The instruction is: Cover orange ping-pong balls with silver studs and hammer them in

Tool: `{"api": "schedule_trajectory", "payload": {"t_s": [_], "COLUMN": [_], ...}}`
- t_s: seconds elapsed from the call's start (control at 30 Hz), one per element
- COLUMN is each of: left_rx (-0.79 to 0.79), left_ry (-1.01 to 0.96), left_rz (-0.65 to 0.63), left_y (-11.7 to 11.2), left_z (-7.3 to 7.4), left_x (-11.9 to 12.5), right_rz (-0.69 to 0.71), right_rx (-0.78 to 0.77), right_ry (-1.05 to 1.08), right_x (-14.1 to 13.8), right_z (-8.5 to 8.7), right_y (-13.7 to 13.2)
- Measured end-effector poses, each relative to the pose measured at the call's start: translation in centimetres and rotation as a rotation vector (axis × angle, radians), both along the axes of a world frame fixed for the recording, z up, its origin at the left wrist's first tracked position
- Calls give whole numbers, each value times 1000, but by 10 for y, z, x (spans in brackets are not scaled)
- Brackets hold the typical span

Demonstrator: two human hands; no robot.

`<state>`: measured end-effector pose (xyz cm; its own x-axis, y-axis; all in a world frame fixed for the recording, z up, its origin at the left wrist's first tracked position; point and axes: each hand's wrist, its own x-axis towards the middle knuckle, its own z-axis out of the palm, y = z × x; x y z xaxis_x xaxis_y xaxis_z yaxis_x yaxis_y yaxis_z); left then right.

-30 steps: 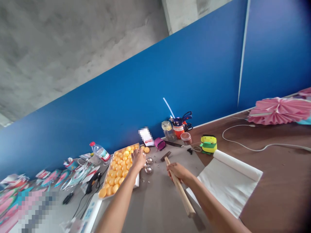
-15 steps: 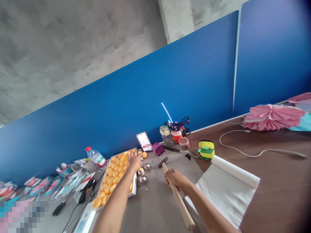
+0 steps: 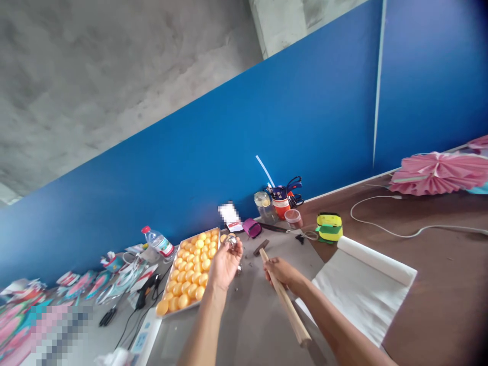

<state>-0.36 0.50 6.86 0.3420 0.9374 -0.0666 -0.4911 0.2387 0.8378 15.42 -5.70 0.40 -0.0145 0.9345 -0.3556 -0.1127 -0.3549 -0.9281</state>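
Observation:
My left hand (image 3: 225, 262) is raised beside the tray's right side, palm turned up. Its fingertips are closed on a shiny silver ball (image 3: 231, 241). My right hand (image 3: 280, 270) is wrapped round the wooden handle of a hammer (image 3: 292, 315), close to its dark metal head (image 3: 261, 247). The hammer slants over the grey mat, its handle end toward me. Orange balls (image 3: 189, 278) fill the shallow tray (image 3: 220, 233) left of my left hand. Other silver balls near it are mostly hidden behind the hand.
A water bottle (image 3: 159, 244) stands behind the tray, with cables and a glue gun (image 3: 144, 292) to its left. At the back are a jar (image 3: 266, 207), an orange tool cup (image 3: 281, 206) and a purple item (image 3: 252, 228). A white sheet roll (image 3: 375, 259) lies right, near a yellow-green item (image 3: 330, 227).
My left hand has come off the spot at the tray's far right corner, turned palm up and now holds a silver ball. The right hand keeps its grip on the hammer. The view has shifted slightly.

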Motion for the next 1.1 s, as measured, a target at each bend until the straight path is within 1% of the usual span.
{"api": "schedule_trajectory", "payload": {"t_s": [0.03, 0.1, 0.2, 0.27, 0.4, 0.5, 0.57, 0.63, 0.73, 0.83, 0.9, 1.0, 1.07, 1.1], "left_rx": [-123, -280, -379, -388, -355, -409, -457, -472, -474, -470, -464, -488, -506, -504], "left_ry": [-109, -227, -267, -274, -214, -190, -216, -261, -330, -377, -381, -351, -328, -322], "left_rz": [-41, -91, -56, -42, -39, -39, -28, -25, -42, -33, -6, 65, 100, 107], "left_y": [-10, -25, -34, -37, -37, -33, -29, -26, -22, -20, -19, -18, -18, -18], "left_z": [-8, -25, -49, -57, -62, -66, -69, -72, -73, -74, -74, -74, -75, -75], "left_x": [2, 6, 11, 13, 14, 9, 3, -2, -6, -5, -4, -1, -1, 0], "right_rz": [0, -2, 3, 14, 27, 43, 46, 51, 124, 205, 216, 250, 274, 261], "right_rx": [14, 44, 81, 115, 235, 297, 327, 355, 377, 410, 430, 408, 397, 410], "right_ry": [-9, -27, -54, -71, -82, -112, -135, -148, -175, -316, -453, -631, -709, -730], "right_x": [0, 0, -2, -3, -4, -3, -2, -2, -2, -5, -9, -17, -20, -21], "right_z": [-2, -3, -3, -3, -6, -2, 4, 13, 25, 31, 31, 29, 29, 30], "right_y": [1, 2, 3, 3, 2, -3, -7, -13, -20, -25, -27, -29, -30, -31]}}
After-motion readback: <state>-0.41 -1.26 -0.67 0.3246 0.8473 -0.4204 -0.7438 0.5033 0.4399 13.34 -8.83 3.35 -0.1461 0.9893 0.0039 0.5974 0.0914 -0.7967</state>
